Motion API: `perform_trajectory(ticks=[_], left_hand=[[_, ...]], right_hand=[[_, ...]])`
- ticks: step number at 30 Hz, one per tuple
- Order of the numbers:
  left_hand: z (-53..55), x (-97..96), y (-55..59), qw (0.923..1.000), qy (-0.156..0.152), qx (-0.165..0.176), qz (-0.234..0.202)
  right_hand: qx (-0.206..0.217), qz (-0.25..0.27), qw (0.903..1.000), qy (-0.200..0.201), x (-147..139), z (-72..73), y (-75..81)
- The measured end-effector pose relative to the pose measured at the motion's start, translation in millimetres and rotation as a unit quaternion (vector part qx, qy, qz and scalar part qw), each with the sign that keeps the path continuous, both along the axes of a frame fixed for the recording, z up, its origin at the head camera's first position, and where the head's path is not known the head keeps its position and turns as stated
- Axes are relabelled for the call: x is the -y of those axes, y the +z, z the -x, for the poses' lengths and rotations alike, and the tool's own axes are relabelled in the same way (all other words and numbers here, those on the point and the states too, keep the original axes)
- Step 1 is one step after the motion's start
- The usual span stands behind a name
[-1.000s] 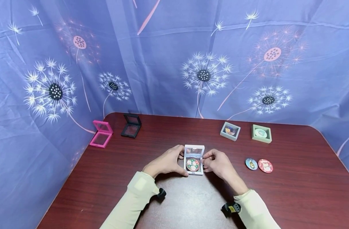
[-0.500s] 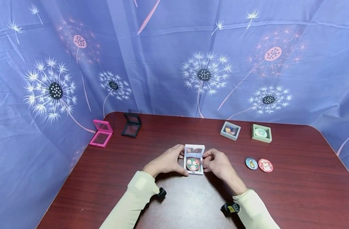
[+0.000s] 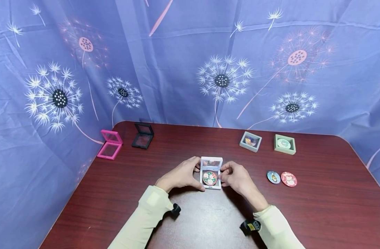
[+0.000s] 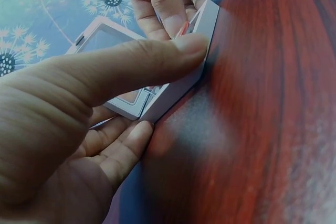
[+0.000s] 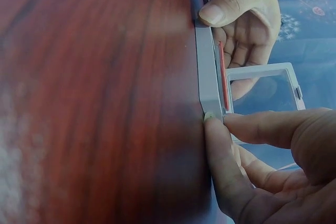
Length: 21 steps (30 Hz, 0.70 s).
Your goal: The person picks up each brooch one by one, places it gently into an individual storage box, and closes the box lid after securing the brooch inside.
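Note:
A small white display case (image 3: 211, 188) stands on the table with its clear-windowed lid (image 3: 211, 163) raised at the back. Inside its base lies a round red-and-green badge (image 3: 210, 178), whose red edge rises slightly above the rim in the right wrist view. My left hand (image 3: 182, 175) grips the case from the left, thumb at the front corner and fingers behind. On the other side, my right hand (image 3: 238, 178) pinches the right edge of the case between thumb and finger, close to the badge. The left thumb (image 4: 157, 61) hides part of the case in the left wrist view.
At the back left stand a pink case (image 3: 110, 150) and a black case (image 3: 142, 140), both with raised lids. A grey case (image 3: 250, 146) and a green case (image 3: 285, 150), each holding a badge, lie at the back right. A blue badge (image 3: 273, 177) and a red badge (image 3: 289, 179) lie right.

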<state>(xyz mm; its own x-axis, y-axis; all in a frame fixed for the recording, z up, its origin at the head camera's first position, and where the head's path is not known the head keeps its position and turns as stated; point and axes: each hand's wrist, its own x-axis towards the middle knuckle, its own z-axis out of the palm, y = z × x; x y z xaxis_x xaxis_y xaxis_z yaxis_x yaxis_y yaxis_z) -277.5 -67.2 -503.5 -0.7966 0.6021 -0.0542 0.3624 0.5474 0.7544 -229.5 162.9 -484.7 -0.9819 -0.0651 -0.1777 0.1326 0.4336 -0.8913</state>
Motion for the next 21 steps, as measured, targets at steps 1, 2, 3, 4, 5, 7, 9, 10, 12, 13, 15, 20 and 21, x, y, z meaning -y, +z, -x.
perform_trajectory(ticks=[1, 2, 3, 4, 5, 7, 9, 10, 12, 13, 15, 20, 21], left_hand=[[0.2, 0.1, -0.4, 1.0000, 0.000, 0.001, -0.001], [0.3, 0.2, -0.5, 1.0000, 0.000, 0.002, -0.002], [0.4, 0.4, -0.8, 1.0000, 0.000, 0.003, -0.004], [0.6, 0.6, -1.4, 1.0000, 0.000, 0.005, -0.008], [0.7, 0.8, -1.6, 0.9999, 0.000, 0.010, -0.012], [0.6, 1.5, -1.6, 0.9995, 0.004, 0.023, -0.021], [-0.1, 2.2, -1.0, 0.9986, 0.010, 0.040, -0.032], [-0.4, 2.4, -0.6, 0.9982, 0.016, 0.047, -0.035], [-1.2, 2.9, 0.9, 0.9970, 0.023, 0.060, -0.042], [-1.3, 3.1, 1.2, 0.9965, 0.027, 0.065, -0.046], [-1.4, 3.9, 1.6, 0.9948, 0.034, 0.075, -0.059], [-1.4, 4.5, 0.9, 0.9906, 0.057, 0.090, -0.086], [-1.2, 4.4, 0.3, 0.9907, 0.060, 0.088, -0.085]], right_hand=[[-0.001, 0.000, 1.0000, 0.001, -0.1, 0.0, -0.1], [0.000, 0.000, 1.0000, 0.000, -0.3, -0.1, -0.2], [0.000, 0.000, 1.0000, 0.000, -0.5, -0.2, -0.4], [0.000, 0.003, 1.0000, -0.001, -0.6, -0.2, -0.6], [0.000, 0.004, 1.0000, -0.002, -0.7, -0.2, -0.9], [0.002, 0.008, 1.0000, -0.004, -1.0, -0.3, -1.5], [0.002, 0.012, 0.9999, -0.003, -1.0, -0.1, -2.1], [0.002, 0.013, 0.9999, -0.003, -1.0, 0.0, -2.3], [0.003, 0.013, 0.9999, -0.002, -1.1, 0.0, -2.7], [0.002, 0.013, 0.9999, -0.002, -1.1, 0.0, -2.8], [0.002, 0.015, 0.9999, -0.002, -1.1, 0.1, -2.8], [-0.001, 0.013, 0.9999, -0.004, -0.9, 0.3, -2.6], [-0.002, 0.009, 0.9999, -0.006, -0.8, 0.5, -2.8]])
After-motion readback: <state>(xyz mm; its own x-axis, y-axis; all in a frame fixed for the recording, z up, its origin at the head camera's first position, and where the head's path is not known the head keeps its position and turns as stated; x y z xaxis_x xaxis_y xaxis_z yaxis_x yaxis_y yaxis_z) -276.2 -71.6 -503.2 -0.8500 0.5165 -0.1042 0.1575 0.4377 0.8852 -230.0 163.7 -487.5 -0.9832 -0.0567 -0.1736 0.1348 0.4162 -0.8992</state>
